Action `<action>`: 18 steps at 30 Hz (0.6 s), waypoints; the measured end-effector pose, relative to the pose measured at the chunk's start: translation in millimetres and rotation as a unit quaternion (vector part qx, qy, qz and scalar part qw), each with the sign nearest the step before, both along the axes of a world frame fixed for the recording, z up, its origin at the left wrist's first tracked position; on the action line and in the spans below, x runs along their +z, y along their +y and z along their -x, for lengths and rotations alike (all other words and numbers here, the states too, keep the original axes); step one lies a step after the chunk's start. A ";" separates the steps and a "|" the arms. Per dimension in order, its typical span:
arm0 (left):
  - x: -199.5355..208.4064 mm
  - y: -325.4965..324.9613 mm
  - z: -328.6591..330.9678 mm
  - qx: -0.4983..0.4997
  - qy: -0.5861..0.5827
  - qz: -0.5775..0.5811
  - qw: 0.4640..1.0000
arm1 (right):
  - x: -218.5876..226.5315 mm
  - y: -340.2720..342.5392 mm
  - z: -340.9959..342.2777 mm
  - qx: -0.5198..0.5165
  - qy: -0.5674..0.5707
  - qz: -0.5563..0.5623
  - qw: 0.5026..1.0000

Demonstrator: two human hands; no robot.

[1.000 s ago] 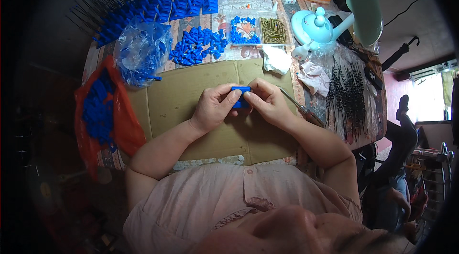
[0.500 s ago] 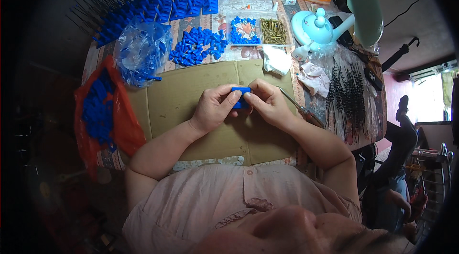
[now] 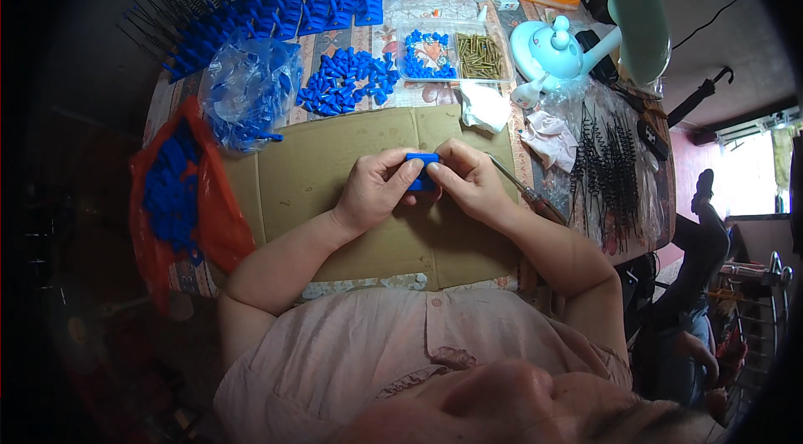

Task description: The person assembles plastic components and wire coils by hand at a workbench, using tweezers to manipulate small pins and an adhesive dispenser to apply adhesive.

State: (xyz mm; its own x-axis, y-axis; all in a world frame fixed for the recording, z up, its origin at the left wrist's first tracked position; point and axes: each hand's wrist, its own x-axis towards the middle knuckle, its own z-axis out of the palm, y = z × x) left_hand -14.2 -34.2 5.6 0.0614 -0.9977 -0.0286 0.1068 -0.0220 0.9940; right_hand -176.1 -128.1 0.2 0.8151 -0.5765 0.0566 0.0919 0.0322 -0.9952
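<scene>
Above the brown cardboard sheet (image 3: 335,252), a small blue plastic piece (image 3: 423,170) is held between my two hands. My left hand (image 3: 376,185) grips its left side, thumb on top. Its right side is pinched by my right hand (image 3: 473,181), with the thumb laid on the piece and the other fingers curled behind. The fingers hide part of the piece's underside. Beside my right wrist lies a screwdriver (image 3: 542,205) with a brown handle. Past the cardboard's far edge is a pile of blue cone-shaped parts (image 3: 347,80).
A red bag (image 3: 226,218) of blue pieces sits at left, below a clear bag (image 3: 247,93). Behind stand rows of blue bases with black springs (image 3: 309,5). A divided tray (image 3: 456,76) holds blue parts and brass screws. Right are a lamp base (image 3: 552,51) and loose black springs (image 3: 611,168).
Both hands stay in place with the blue piece between them. The piece seems tilted very slightly; otherwise little differs.
</scene>
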 end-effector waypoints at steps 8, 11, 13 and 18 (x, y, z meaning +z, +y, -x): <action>-1.3 0.3 -0.3 0.001 -0.002 0.006 1.000 | 2.6 1.0 0.0 0.002 -0.001 -0.009 1.000; -0.7 0.2 0.0 0.003 -0.001 0.000 1.000 | 3.4 1.1 0.1 0.001 -0.003 -0.003 1.000; -0.6 0.2 -0.1 0.004 -0.001 -0.001 1.000 | 2.3 1.1 0.0 0.002 -0.004 -0.005 1.000; -1.6 0.9 -0.3 0.004 -0.001 0.000 1.000 | 2.8 0.8 -0.3 0.003 0.001 -0.007 1.000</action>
